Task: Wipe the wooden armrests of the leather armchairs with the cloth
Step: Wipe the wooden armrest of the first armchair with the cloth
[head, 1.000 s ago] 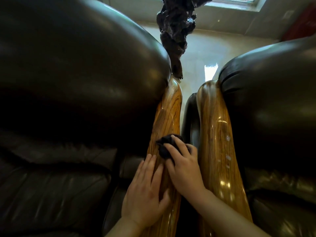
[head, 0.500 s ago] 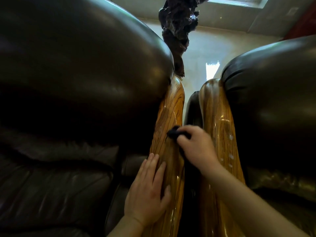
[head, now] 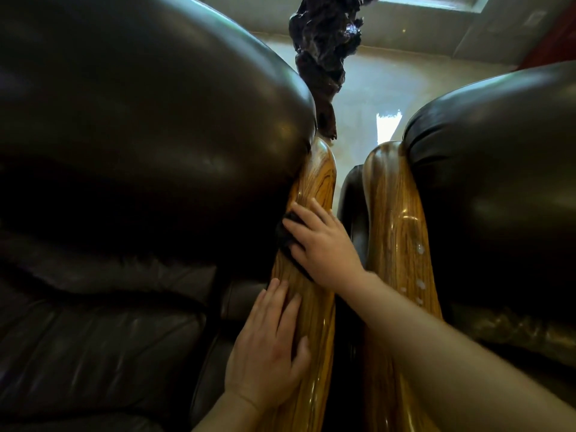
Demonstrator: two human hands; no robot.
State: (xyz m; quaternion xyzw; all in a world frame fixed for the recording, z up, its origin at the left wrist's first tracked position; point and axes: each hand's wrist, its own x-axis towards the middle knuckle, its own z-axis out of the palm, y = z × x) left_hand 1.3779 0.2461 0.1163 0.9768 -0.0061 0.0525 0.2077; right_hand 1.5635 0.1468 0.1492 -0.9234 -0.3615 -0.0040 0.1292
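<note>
Wood-grain left armrest (head: 314, 194) is the reference. Dark cloth (head: 285, 236) sits on its inner face, against the leather of the left armchair (head: 149, 126). Right hand (head: 324, 247) lies flat over the cloth, fingers spread apart and pressing it to the wood. Left hand (head: 269, 347) is lower on the same armrest, palm down on bare wood, fingers together, holding nothing. Right armrest (head: 396, 219) runs just beside, small pale spots on its gloss. Right armchair (head: 492, 169) borders it. Dark gnarled sculpture (head: 324, 57) stands beyond the armrest tip.
</note>
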